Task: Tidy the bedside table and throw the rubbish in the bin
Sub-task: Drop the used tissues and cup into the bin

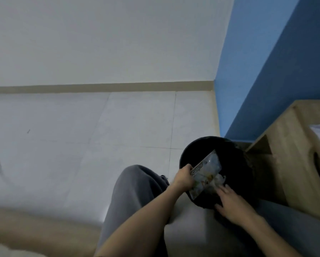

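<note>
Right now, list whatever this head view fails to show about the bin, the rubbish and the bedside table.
- Bin interior: too dark to see contents.
- Printed packet: wording blurred; left hand covers one edge.
- Crumpled clear wrapper: partly under right hand.
- Bedside table: top cut off by the right edge.

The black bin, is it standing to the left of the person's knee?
No. The black bin stands right of the raised grey-trousered knee, beside the wooden bedside table, with both hands over it.

Left hand (183, 178) fingers pinched closed, right hand (233, 206) flat, fingers spread
</note>
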Demonstrator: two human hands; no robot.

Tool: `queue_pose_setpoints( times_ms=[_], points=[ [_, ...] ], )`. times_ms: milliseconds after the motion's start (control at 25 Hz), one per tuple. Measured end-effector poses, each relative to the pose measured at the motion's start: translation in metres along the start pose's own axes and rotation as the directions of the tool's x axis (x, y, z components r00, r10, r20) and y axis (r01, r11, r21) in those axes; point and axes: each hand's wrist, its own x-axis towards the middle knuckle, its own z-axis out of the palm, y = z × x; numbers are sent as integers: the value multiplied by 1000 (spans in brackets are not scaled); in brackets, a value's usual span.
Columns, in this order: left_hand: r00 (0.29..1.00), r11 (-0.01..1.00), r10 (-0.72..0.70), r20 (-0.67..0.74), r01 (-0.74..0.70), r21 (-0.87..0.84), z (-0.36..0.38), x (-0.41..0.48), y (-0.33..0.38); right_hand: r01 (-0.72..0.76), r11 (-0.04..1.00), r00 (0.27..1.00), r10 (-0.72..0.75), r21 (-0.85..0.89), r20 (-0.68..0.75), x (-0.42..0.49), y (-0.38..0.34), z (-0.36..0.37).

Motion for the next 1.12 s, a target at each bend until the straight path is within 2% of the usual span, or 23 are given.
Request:
queue_pose_setpoints(
  times_ms=[120,320,480,720,760,840,920,960,1040,1120],
  points=[
    [999,999,-42,24,41,10,7,14,-12,-63,987,989,82,-148,125,16,-5,35],
    [995,996,-86,47,86,2,16,30,-12,-78,965,970,132,-250,206,26,0,50],
    [993,994,-101,64,104,-41,21,38,-11,-75,960,977,125,-271,173,30,4,55],
    [998,992,-69,9,70,-101,31,40,-6,-122,970,981,150,-208,123,26,11,45],
    [999,998,-37,-8,36,-52,30,39,-7,-138,971,982,161,-197,101,26,11,43],
    [996,976,90,-10,-86,198,31,34,-10,-192,965,978,203,-177,45,23,15,41],
    [968,835,213,136,-253,489,38,25,-18,-200,961,977,211,-193,39,24,17,43],
    [945,747,227,234,-323,582,43,21,-23,-182,963,980,195,-197,45,28,17,43],
    [922,622,220,319,-385,682,51,18,-32,-139,966,987,154,-218,54,37,16,34],
    [937,635,242,251,-349,690,52,25,-36,-111,957,992,124,-269,31,54,19,25]
  ],
)
